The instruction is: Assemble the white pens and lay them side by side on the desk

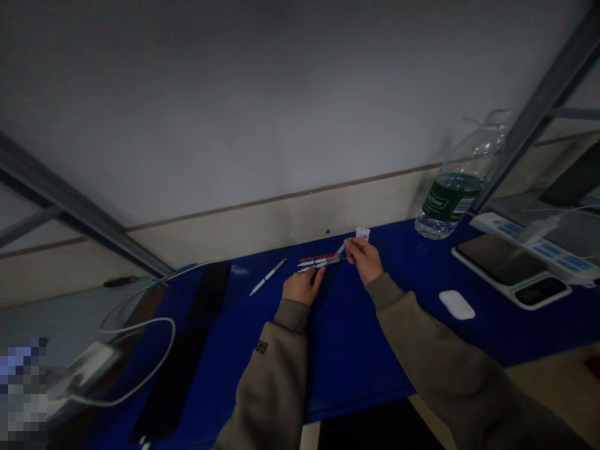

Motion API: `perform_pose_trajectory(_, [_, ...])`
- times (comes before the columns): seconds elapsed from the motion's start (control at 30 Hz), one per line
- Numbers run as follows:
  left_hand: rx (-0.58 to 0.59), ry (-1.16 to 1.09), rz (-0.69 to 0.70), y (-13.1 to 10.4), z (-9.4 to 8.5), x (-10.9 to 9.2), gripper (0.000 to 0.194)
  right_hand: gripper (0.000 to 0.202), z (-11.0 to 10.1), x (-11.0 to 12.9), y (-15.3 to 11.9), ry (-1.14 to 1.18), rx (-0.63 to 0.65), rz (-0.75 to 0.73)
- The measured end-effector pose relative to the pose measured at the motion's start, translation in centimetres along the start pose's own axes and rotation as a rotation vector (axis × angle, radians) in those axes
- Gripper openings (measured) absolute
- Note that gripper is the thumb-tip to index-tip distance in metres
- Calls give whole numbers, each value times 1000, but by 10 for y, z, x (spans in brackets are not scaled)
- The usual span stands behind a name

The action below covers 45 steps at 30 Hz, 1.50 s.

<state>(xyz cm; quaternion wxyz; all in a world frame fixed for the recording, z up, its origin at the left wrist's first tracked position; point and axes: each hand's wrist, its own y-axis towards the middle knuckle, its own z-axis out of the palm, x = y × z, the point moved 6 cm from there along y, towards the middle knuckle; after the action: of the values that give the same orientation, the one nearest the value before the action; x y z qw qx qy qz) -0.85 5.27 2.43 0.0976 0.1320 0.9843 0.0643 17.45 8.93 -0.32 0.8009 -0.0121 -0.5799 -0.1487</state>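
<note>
A small bundle of pens (319, 261), one red and the others white or grey, lies on the blue table cover (347, 350) near the wall. My left hand (302, 286) rests with its fingertips on the near end of the bundle. My right hand (365, 257) pinches the far end of one of the pens, just in front of a small white box (362, 233). One white pen (268, 277) lies apart to the left.
A large clear water bottle (457, 184) stands at the back right. A white mouse (456, 304), a white tray with dark devices (510, 269) and a power strip (539, 245) lie at right. Dark phones (209, 290) and a white cable (140, 356) lie at left.
</note>
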Motion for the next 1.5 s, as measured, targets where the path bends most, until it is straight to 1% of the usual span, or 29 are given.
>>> perform_pose_trajectory(0.07, [6, 7, 0, 0, 0, 0, 58, 33, 6, -3, -2, 30, 53, 35])
perform_pose_trajectory(0.37, [19, 43, -15, 1, 0, 2, 60, 32, 20, -3, -10, 29, 168, 19])
perform_pose_trajectory(0.5, [27, 31, 17, 1, 1, 0, 56, 30, 23, -7, -10, 12, 235, 30])
perform_pose_trajectory(0.6, [26, -2, 65, 0, 2, -3, 50, 29, 28, -11, -13, -32, 322, 43])
perform_pose_trajectory(0.67, [27, -14, 86, 0, 3, -5, 46, 28, 34, -13, -17, -72, 417, 54])
perform_pose_trajectory(0.73, [27, -14, 86, -1, 4, -6, 46, 28, 40, -12, -22, -126, 508, 55])
perform_pose_trajectory(0.77, [27, -19, 86, -1, 4, -5, 47, 27, 42, -10, -24, -165, 533, 40])
perform_pose_trajectory(0.83, [25, -45, 95, -1, 5, -5, 48, 25, 43, -5, -27, -282, 534, -30])
perform_pose_trajectory(0.93, [36, -91, 131, 0, 5, -6, 47, 21, 40, 2, -27, -516, 479, -168])
perform_pose_trajectory(1.0, [52, -89, 159, 1, 6, -6, 43, 23, 39, 4, -27, -651, 456, -225])
perform_pose_trajectory(1.07, [73, -64, 187, 2, 8, -7, 39, 28, 39, 4, -27, -733, 452, -254])
perform_pose_trajectory(1.13, [89, -32, 187, 4, 9, -7, 37, 32, 40, 4, -29, -750, 466, -259])
perform_pose_trajectory(1.3, [98, -6, 127, 4, 9, -3, 40, 22, 44, 7, -32, -587, 497, -247])
perform_pose_trajectory(1.4, [83, -66, 152, 0, 6, -7, 41, 20, 44, 7, -32, -621, 489, -247])
perform_pose_trajectory(1.5, [84, -108, 215, -3, 5, -14, 45, 24, 41, 7, -30, -688, 458, -240])
